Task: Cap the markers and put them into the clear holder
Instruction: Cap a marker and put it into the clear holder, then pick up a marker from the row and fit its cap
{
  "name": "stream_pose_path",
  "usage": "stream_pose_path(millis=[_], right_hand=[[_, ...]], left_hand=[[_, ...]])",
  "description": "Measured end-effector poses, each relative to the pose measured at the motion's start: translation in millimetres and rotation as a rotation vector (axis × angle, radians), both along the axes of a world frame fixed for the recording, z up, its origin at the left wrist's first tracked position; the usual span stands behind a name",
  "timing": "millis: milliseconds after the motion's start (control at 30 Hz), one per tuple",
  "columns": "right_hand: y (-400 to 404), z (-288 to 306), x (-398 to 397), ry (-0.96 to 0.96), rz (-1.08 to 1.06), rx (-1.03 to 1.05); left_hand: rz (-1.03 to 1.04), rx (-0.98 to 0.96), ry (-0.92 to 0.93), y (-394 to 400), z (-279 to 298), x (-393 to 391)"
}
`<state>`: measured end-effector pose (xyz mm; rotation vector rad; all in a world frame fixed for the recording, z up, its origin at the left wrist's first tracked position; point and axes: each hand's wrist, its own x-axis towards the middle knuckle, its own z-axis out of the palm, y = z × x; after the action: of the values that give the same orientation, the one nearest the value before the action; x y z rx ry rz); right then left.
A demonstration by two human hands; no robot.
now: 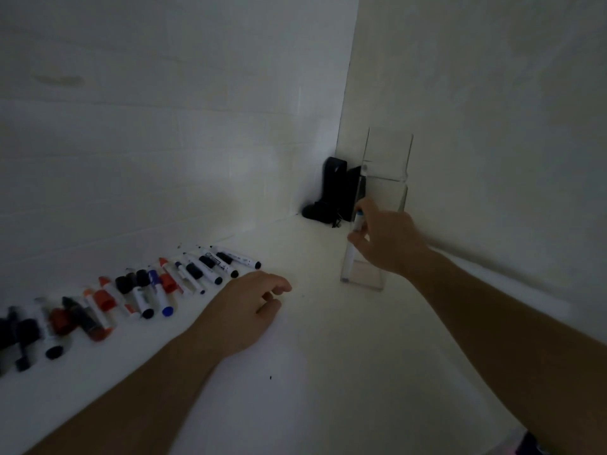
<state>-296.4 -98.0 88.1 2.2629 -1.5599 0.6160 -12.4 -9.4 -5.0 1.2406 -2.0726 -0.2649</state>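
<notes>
White walls meet in a dim corner over the white desk (328, 372) I am working at. Nearest, my left hand (249, 310) rests on the desk with fingers loosely curled, holding nothing, just beside the row of white-barrelled markers with black, red and blue caps (157, 287) that runs off to the left. Further out, my right hand (384, 238) pinches a white marker with a blue cap (357, 221) against the front of the tall clear square plastic holder (387, 178). To seat it well, I judge I should lift the marker above the holder's rim, hold it upright, then let it drop inside. Behind the holder a black device (333, 192) sits in the corner. Printing on the barrels is too blurred to read.
</notes>
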Motion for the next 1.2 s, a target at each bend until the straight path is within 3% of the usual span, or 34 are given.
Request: stream_pose_path(millis=[100,200,300,433,533,633,767,867,1033,1200], right_hand=[[3.4,-1.9,1.0,0.004,0.005,-0.014],[14.5,-0.6,12.0,-0.1,-0.026,-0.221],[22.2,-6.8,42.6,-0.168,0.158,-0.368],[12.4,-38.3,100.8,-0.326,0.326,0.094],[-3.7,-63.9,137.1,-0.355,0.36,0.271],[-13.9,-74.9,165.4,-0.335,0.378,0.298],[-21.0,-79.0,188.7,-0.082,0.161,0.309],[-17.9,-76.2,177.2,-0.13,0.083,0.305],[4.2,-85.5,128.0,-0.181,0.172,0.34],[-1.8,-93.4,106.7,-0.378,0.209,0.296]], left_hand=[[-0.006,-0.004,-0.016,-1.0,-0.1,0.3],[-0.006,-0.011,-0.016,-1.7,0.0,0.8],[0.028,-0.013,-0.041,-1.3,2.4,5.6],[0.128,-0.174,-0.118,-3.7,7.4,25.3],[0.201,-0.26,-0.113,-3.5,15.8,35.0],[0.211,-0.262,-0.124,-2.3,19.9,32.9],[0.211,-0.2,-0.12,-4.8,15.3,31.3],[0.215,-0.17,-0.108,-5.2,13.2,32.7],[0.254,-0.113,-0.109,-7.9,11.4,31.1],[0.39,-0.225,-0.098,-14.3,14.0,27.7]])
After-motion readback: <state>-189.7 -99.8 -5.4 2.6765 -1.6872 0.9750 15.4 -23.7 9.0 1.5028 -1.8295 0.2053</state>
